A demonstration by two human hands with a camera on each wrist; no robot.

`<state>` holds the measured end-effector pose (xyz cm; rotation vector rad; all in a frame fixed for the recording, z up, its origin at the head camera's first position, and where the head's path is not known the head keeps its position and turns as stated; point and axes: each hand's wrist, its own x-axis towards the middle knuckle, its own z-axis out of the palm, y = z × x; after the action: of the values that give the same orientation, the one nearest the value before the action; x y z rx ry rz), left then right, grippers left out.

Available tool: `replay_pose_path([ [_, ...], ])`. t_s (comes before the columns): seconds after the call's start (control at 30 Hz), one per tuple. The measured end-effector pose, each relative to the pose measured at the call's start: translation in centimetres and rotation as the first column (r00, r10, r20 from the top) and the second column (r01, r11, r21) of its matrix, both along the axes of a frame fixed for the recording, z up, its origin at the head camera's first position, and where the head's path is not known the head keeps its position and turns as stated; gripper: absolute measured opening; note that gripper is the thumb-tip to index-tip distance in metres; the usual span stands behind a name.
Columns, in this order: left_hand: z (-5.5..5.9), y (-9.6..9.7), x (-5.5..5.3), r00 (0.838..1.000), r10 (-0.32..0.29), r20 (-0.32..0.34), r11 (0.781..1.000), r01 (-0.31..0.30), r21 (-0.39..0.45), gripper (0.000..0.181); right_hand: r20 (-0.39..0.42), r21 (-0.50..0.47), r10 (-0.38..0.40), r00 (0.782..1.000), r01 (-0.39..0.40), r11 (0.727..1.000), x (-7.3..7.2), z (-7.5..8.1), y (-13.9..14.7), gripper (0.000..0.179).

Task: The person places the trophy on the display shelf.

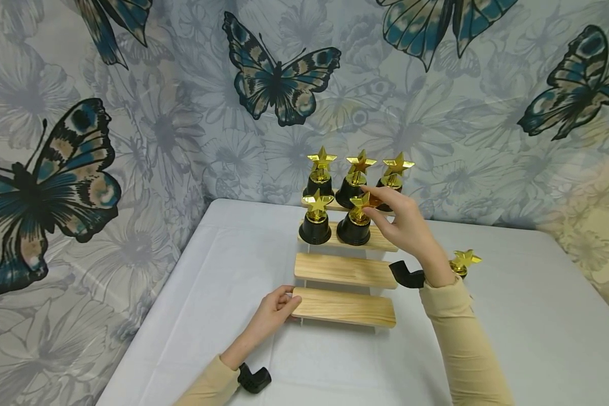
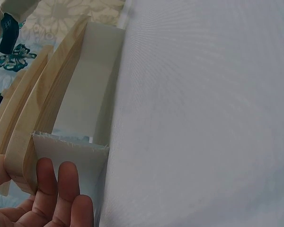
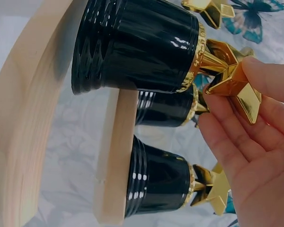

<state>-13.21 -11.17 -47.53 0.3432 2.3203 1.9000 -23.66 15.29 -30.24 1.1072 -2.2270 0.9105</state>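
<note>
My right hand (image 1: 403, 220) pinches the gold star of a trophy (image 1: 354, 230) at the second-highest board of a stepped wooden display stand (image 1: 345, 307). In the right wrist view the trophy's black base (image 3: 137, 45) tips sideways in the picture; whether it touches the board, I cannot tell. Left of it, a matching trophy (image 1: 315, 228) stands on the same board. My left hand (image 1: 271, 313) holds the left end of the lowest board, thumb on top. In the left wrist view its fingers (image 2: 68, 182) curl beneath, beside a white support (image 2: 80, 153).
Three more star trophies (image 1: 320, 180) stand in a row on the top board, close behind the held one. Another trophy (image 1: 464, 262) is on the white-covered table (image 1: 223, 270) at right, partly hidden by my right wrist. Butterfly-patterned fabric (image 1: 284, 84) hangs behind.
</note>
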Motion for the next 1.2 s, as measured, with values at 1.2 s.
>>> replay_pose_path([
  [1.2, 0.1, 0.1, 0.0, 1.0, -0.002, -0.001, 1.0, 0.002, 0.018, 0.045, 0.041, 0.035, 0.035, 0.999, -0.036, 0.999, -1.0, -0.3, -1.0, 0.043],
])
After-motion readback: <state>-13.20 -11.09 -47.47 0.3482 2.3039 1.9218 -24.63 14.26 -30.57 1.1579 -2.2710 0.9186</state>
